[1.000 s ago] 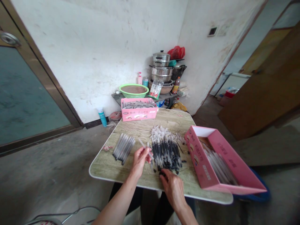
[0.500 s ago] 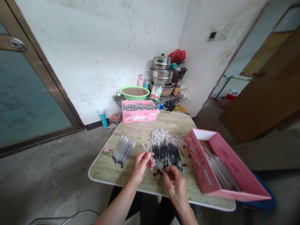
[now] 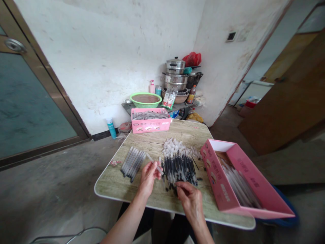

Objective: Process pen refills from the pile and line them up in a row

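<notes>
Whitish tube (image 3: 159, 170) pinched in the left hand (image 3: 148, 180), inside the table's (image 3: 111, 186) near edge, slanting far-left to near-right, near end toward the dark refills (image 3: 179, 165); closer to those, right hand (image 3: 190, 199), fingertips at their near ends, whether grasping one impossible to tell.

Head cam, fwd/down over tbl (image 3: 114, 185)
</notes>
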A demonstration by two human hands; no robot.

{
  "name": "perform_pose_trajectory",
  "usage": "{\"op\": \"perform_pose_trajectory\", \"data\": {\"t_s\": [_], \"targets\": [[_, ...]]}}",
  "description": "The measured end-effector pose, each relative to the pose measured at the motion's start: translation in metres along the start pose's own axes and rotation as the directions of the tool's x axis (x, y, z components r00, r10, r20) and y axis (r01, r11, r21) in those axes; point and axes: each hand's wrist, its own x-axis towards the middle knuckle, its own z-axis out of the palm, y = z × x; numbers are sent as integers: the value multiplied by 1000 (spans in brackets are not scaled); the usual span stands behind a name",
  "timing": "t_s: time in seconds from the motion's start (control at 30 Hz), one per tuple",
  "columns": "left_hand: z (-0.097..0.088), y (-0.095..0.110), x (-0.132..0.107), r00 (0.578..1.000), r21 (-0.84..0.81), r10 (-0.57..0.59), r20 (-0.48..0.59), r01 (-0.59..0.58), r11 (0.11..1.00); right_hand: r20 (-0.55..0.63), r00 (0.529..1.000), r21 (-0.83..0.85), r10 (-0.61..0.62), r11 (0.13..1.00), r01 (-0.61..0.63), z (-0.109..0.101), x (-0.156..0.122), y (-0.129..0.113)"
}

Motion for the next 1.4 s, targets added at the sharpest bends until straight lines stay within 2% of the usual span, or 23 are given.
{"op": "perform_pose_trajectory", "data": {"t_s": [0.1,0.2,0.33,0.47,0.7,1.0,1.2,1.4], "targets": [[-5,-1,4,999,-18,9,-35,-10,1000,42,997,-211,-60,975,67,5,2,-5],[-7,-3,4,1000,-14,7,-27,-7,1000,105,991,-388,-82,914,117,18,1,-10],[-7,-4,3,999,-9,15,-34,-15,1000,165,985,-565,-53,814,139,37,-4,-12],[-7,-3,3,999,-19,20,-34,-21,1000,156,988,-691,-7,713,114,49,-6,-8],[-7,-1,2,999,-6,0,-49,-1,1000,152,988,-778,-13,615,128,52,-1,-11],[-5,-2,2,998,-14,25,-51,-26,1000,133,988,-820,81,569,63,57,2,-24],[-6,-2,4,997,-23,24,-71,-25,999,143,985,-807,97,588,59,55,6,-26],[-7,-3,6,995,-70,26,-96,-33,997,82,989,-803,119,596,-5,45,9,-23]]}}
